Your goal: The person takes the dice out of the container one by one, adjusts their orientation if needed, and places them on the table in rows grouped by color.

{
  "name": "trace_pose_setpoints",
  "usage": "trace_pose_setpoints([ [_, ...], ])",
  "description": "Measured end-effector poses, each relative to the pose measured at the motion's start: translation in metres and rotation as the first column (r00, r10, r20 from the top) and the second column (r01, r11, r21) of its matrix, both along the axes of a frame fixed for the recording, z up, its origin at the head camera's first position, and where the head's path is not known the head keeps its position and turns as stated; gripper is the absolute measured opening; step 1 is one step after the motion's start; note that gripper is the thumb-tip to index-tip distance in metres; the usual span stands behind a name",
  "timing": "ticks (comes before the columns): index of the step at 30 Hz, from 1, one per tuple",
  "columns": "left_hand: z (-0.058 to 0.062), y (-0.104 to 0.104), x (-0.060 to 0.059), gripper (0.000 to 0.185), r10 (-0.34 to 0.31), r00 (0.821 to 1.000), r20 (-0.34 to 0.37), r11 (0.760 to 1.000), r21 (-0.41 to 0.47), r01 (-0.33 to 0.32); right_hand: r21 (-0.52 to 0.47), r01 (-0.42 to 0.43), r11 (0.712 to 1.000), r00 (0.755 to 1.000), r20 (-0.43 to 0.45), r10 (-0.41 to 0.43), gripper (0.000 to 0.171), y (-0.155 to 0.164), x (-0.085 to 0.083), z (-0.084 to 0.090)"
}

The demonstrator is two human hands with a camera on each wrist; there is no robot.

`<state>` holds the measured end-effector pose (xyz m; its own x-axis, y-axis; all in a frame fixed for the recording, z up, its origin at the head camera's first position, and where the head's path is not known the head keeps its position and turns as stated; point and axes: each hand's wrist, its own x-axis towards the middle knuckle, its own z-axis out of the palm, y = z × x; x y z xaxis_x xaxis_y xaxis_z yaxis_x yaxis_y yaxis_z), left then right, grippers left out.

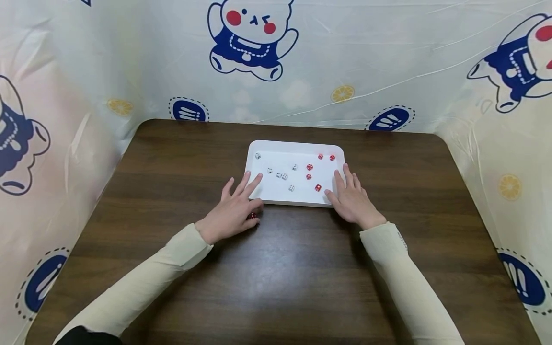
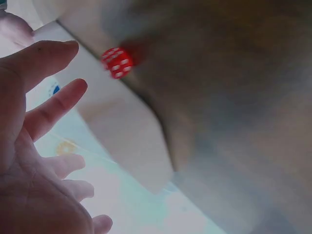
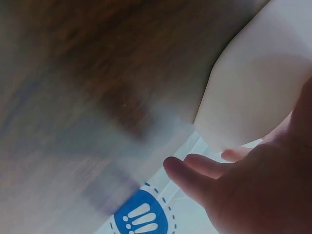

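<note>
Head view, red die by the hand: a single red die (image 1: 252, 216) lies on the desk (image 1: 172, 163), outside the tray, tucked just under the thumb side of the left hand (image 1: 233, 211)
Left wrist view, same die: the red die (image 2: 117, 62) shows white pips and sits on the dark wood right beside the tray's near edge; no finger is on it here
Left hand: lies palm down with fingers (image 1: 253, 183) straight and spread, the tips resting over the tray's near left corner; it grips nothing
Right hand: the right hand (image 1: 351, 199) lies flat at the tray's near right corner, fingers straight and close together, touching the rim; it holds nothing either
Tray: a white tray (image 1: 297, 146) with rounded corners stands in the middle of the desk, between the two hands
White dice: six or so white dice (image 1: 282, 176) are scattered in the tray's left half, one of them apart near the far left corner
Red dice in tray: five red dice (image 1: 309, 167) lie in the right half, two by the far rim, three nearer the right hand
Sleeves: both arms wear cream sleeves (image 1: 142, 282)
Surround: a pale printed sheet (image 1: 345, 57) with blue cartoon bears and lemon slices walls in the desk on three sides
</note>
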<state>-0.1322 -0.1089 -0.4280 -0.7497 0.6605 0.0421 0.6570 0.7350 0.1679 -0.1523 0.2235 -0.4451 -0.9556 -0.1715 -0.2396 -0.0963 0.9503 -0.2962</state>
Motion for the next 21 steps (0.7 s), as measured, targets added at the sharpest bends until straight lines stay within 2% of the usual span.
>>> trace_pose_setpoints([
  [7, 0.020, 0.025, -0.007, 0.019, -0.055, 0.998, -0.022, 0.998, 0.024, 0.056, 0.000, -0.009, 1.000, 1.000, -0.011, 0.009, 0.072, 0.006, 0.001, 0.001],
  [15, 0.040, 0.059, -0.019, 0.019, -0.106, 0.993, -0.054, 0.993, 0.041, 0.108, 0.010, 0.012, 1.000, 1.000, -0.012, -0.012, 0.078, 0.012, -0.001, 0.001],
  [21, 0.048, 0.084, -0.032, 0.021, -0.102, 0.995, 0.005, 0.993, 0.056, 0.102, 0.007, 0.018, 1.000, 1.000, -0.005, -0.018, 0.080, 0.013, -0.002, 0.000],
])
